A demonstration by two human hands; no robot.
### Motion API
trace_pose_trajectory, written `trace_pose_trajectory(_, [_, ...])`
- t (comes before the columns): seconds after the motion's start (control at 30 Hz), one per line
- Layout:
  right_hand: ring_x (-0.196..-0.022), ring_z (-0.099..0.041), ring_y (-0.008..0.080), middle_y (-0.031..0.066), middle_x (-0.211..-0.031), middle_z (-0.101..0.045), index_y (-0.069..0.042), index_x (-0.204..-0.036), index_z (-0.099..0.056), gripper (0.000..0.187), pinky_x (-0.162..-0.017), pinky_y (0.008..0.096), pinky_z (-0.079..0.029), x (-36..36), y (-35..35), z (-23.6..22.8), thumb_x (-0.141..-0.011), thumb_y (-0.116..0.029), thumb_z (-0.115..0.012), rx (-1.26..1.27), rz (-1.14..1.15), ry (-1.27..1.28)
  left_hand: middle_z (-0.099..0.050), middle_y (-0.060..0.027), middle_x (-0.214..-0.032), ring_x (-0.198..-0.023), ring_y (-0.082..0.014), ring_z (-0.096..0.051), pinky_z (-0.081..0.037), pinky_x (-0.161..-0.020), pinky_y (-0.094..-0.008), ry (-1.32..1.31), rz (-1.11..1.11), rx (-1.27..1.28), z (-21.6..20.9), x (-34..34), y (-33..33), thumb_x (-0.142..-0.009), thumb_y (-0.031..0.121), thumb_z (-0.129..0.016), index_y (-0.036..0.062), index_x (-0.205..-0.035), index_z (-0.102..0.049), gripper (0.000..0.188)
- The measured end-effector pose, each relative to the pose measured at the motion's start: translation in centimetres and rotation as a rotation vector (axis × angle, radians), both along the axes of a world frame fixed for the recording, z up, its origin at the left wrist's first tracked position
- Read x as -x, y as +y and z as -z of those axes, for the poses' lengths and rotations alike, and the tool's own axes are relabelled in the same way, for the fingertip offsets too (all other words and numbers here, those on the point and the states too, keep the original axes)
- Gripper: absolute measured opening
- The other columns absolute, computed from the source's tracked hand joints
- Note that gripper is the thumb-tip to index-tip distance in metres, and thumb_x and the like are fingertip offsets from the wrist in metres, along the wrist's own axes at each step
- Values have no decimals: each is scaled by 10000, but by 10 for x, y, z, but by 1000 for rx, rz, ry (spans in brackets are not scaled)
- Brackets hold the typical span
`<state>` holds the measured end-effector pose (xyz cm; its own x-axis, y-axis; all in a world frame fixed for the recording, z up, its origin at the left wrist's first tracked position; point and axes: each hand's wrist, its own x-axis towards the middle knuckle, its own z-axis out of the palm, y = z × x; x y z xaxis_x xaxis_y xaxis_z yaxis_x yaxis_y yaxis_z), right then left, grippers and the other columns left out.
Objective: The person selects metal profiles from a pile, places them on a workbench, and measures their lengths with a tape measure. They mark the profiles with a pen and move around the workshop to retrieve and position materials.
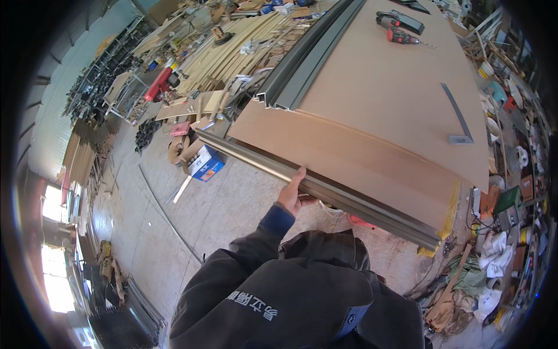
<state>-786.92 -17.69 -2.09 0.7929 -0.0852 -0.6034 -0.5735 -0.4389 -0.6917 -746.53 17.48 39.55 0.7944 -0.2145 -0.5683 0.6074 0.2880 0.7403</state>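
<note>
A long dark grey-brown metal profile [366, 208] lies along the near edge of the board-topped workbench [349, 139], running from upper left to lower right. My left hand [292, 195] is closed round it near its middle, thumb on top and the other fingers curled below, partly hidden. My right hand does not show; the dark jacket fills the lower part of the picture. Farther up the bench lie several long dark grey profiles [314, 58], their cut ends toward me. An L-shaped try square [457, 113] rests on the board at the right.
A red and black cordless drill [402, 38] lies at the bench's far end, beside another power tool. A blue and white box [206, 164] and a long thin strip [160, 203] lie on the floor at left. Cluttered materials [488, 262] crowd the right side.
</note>
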Motion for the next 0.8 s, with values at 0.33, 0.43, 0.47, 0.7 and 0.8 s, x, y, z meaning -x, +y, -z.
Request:
trace_pose_trajectory(0.33, [-855,-670,293,99,-973,-705,-133,-860,-626,127,-701,457,-543,-9,-15,-4,-851,-257,-601,67,-109,58,-648,-190,-1109,-868,-231,-700,-625,-784,-383,-178,-18,122,-80,4,-7,-908,680,-569,-20,-1274,-531,791])
trace_pose_trajectory(0.43, [-837,-670,292,106,-978,-708,-129,-856,-614,125,-684,459,-541,-12,-18,-1,-865,-252,-591,53,-78,35,-652,-202,-1069,-804,-243,-713,-638,-717,-353,-204,-45,111,-82,-19,-23,-906,627,-625,-57,-1237,-530,766])
trace_pose_trajectory(0.47, [-831,-670,292,108,-979,-709,-128,-855,-610,125,-679,460,-540,-12,-19,0,-870,-250,-587,39,-67,17,-656,-202,-1048,-780,-249,-715,-637,-695,-348,-254,-54,58,-74,-25,-27,-913,595,-638,-66,-1213,-532,733])
trace_pose_trajectory(0.7, [-777,-668,271,137,-993,-708,-114,-857,-573,160,-639,443,-531,-23,7,-42,-918,-257,-537,-578,573,419,-663,-205,-979,-800,-302,-732,-630,-666,-338,-309,-30,-83,-20,-61,-17,-1006,343,-596,-107,-1127,-500,476])
trace_pose_trajectory(0.8, [-793,-681,260,86,-919,-697,-111,-829,-596,175,-671,439,-546,20,0,21,-876,-279,-601,-78,-107,42,-658,-208,-998,-831,-306,-730,-630,-696,-353,-298,13,-74,-20,-57,-11,-1019,319,-579,-103,-1146,-488,450])
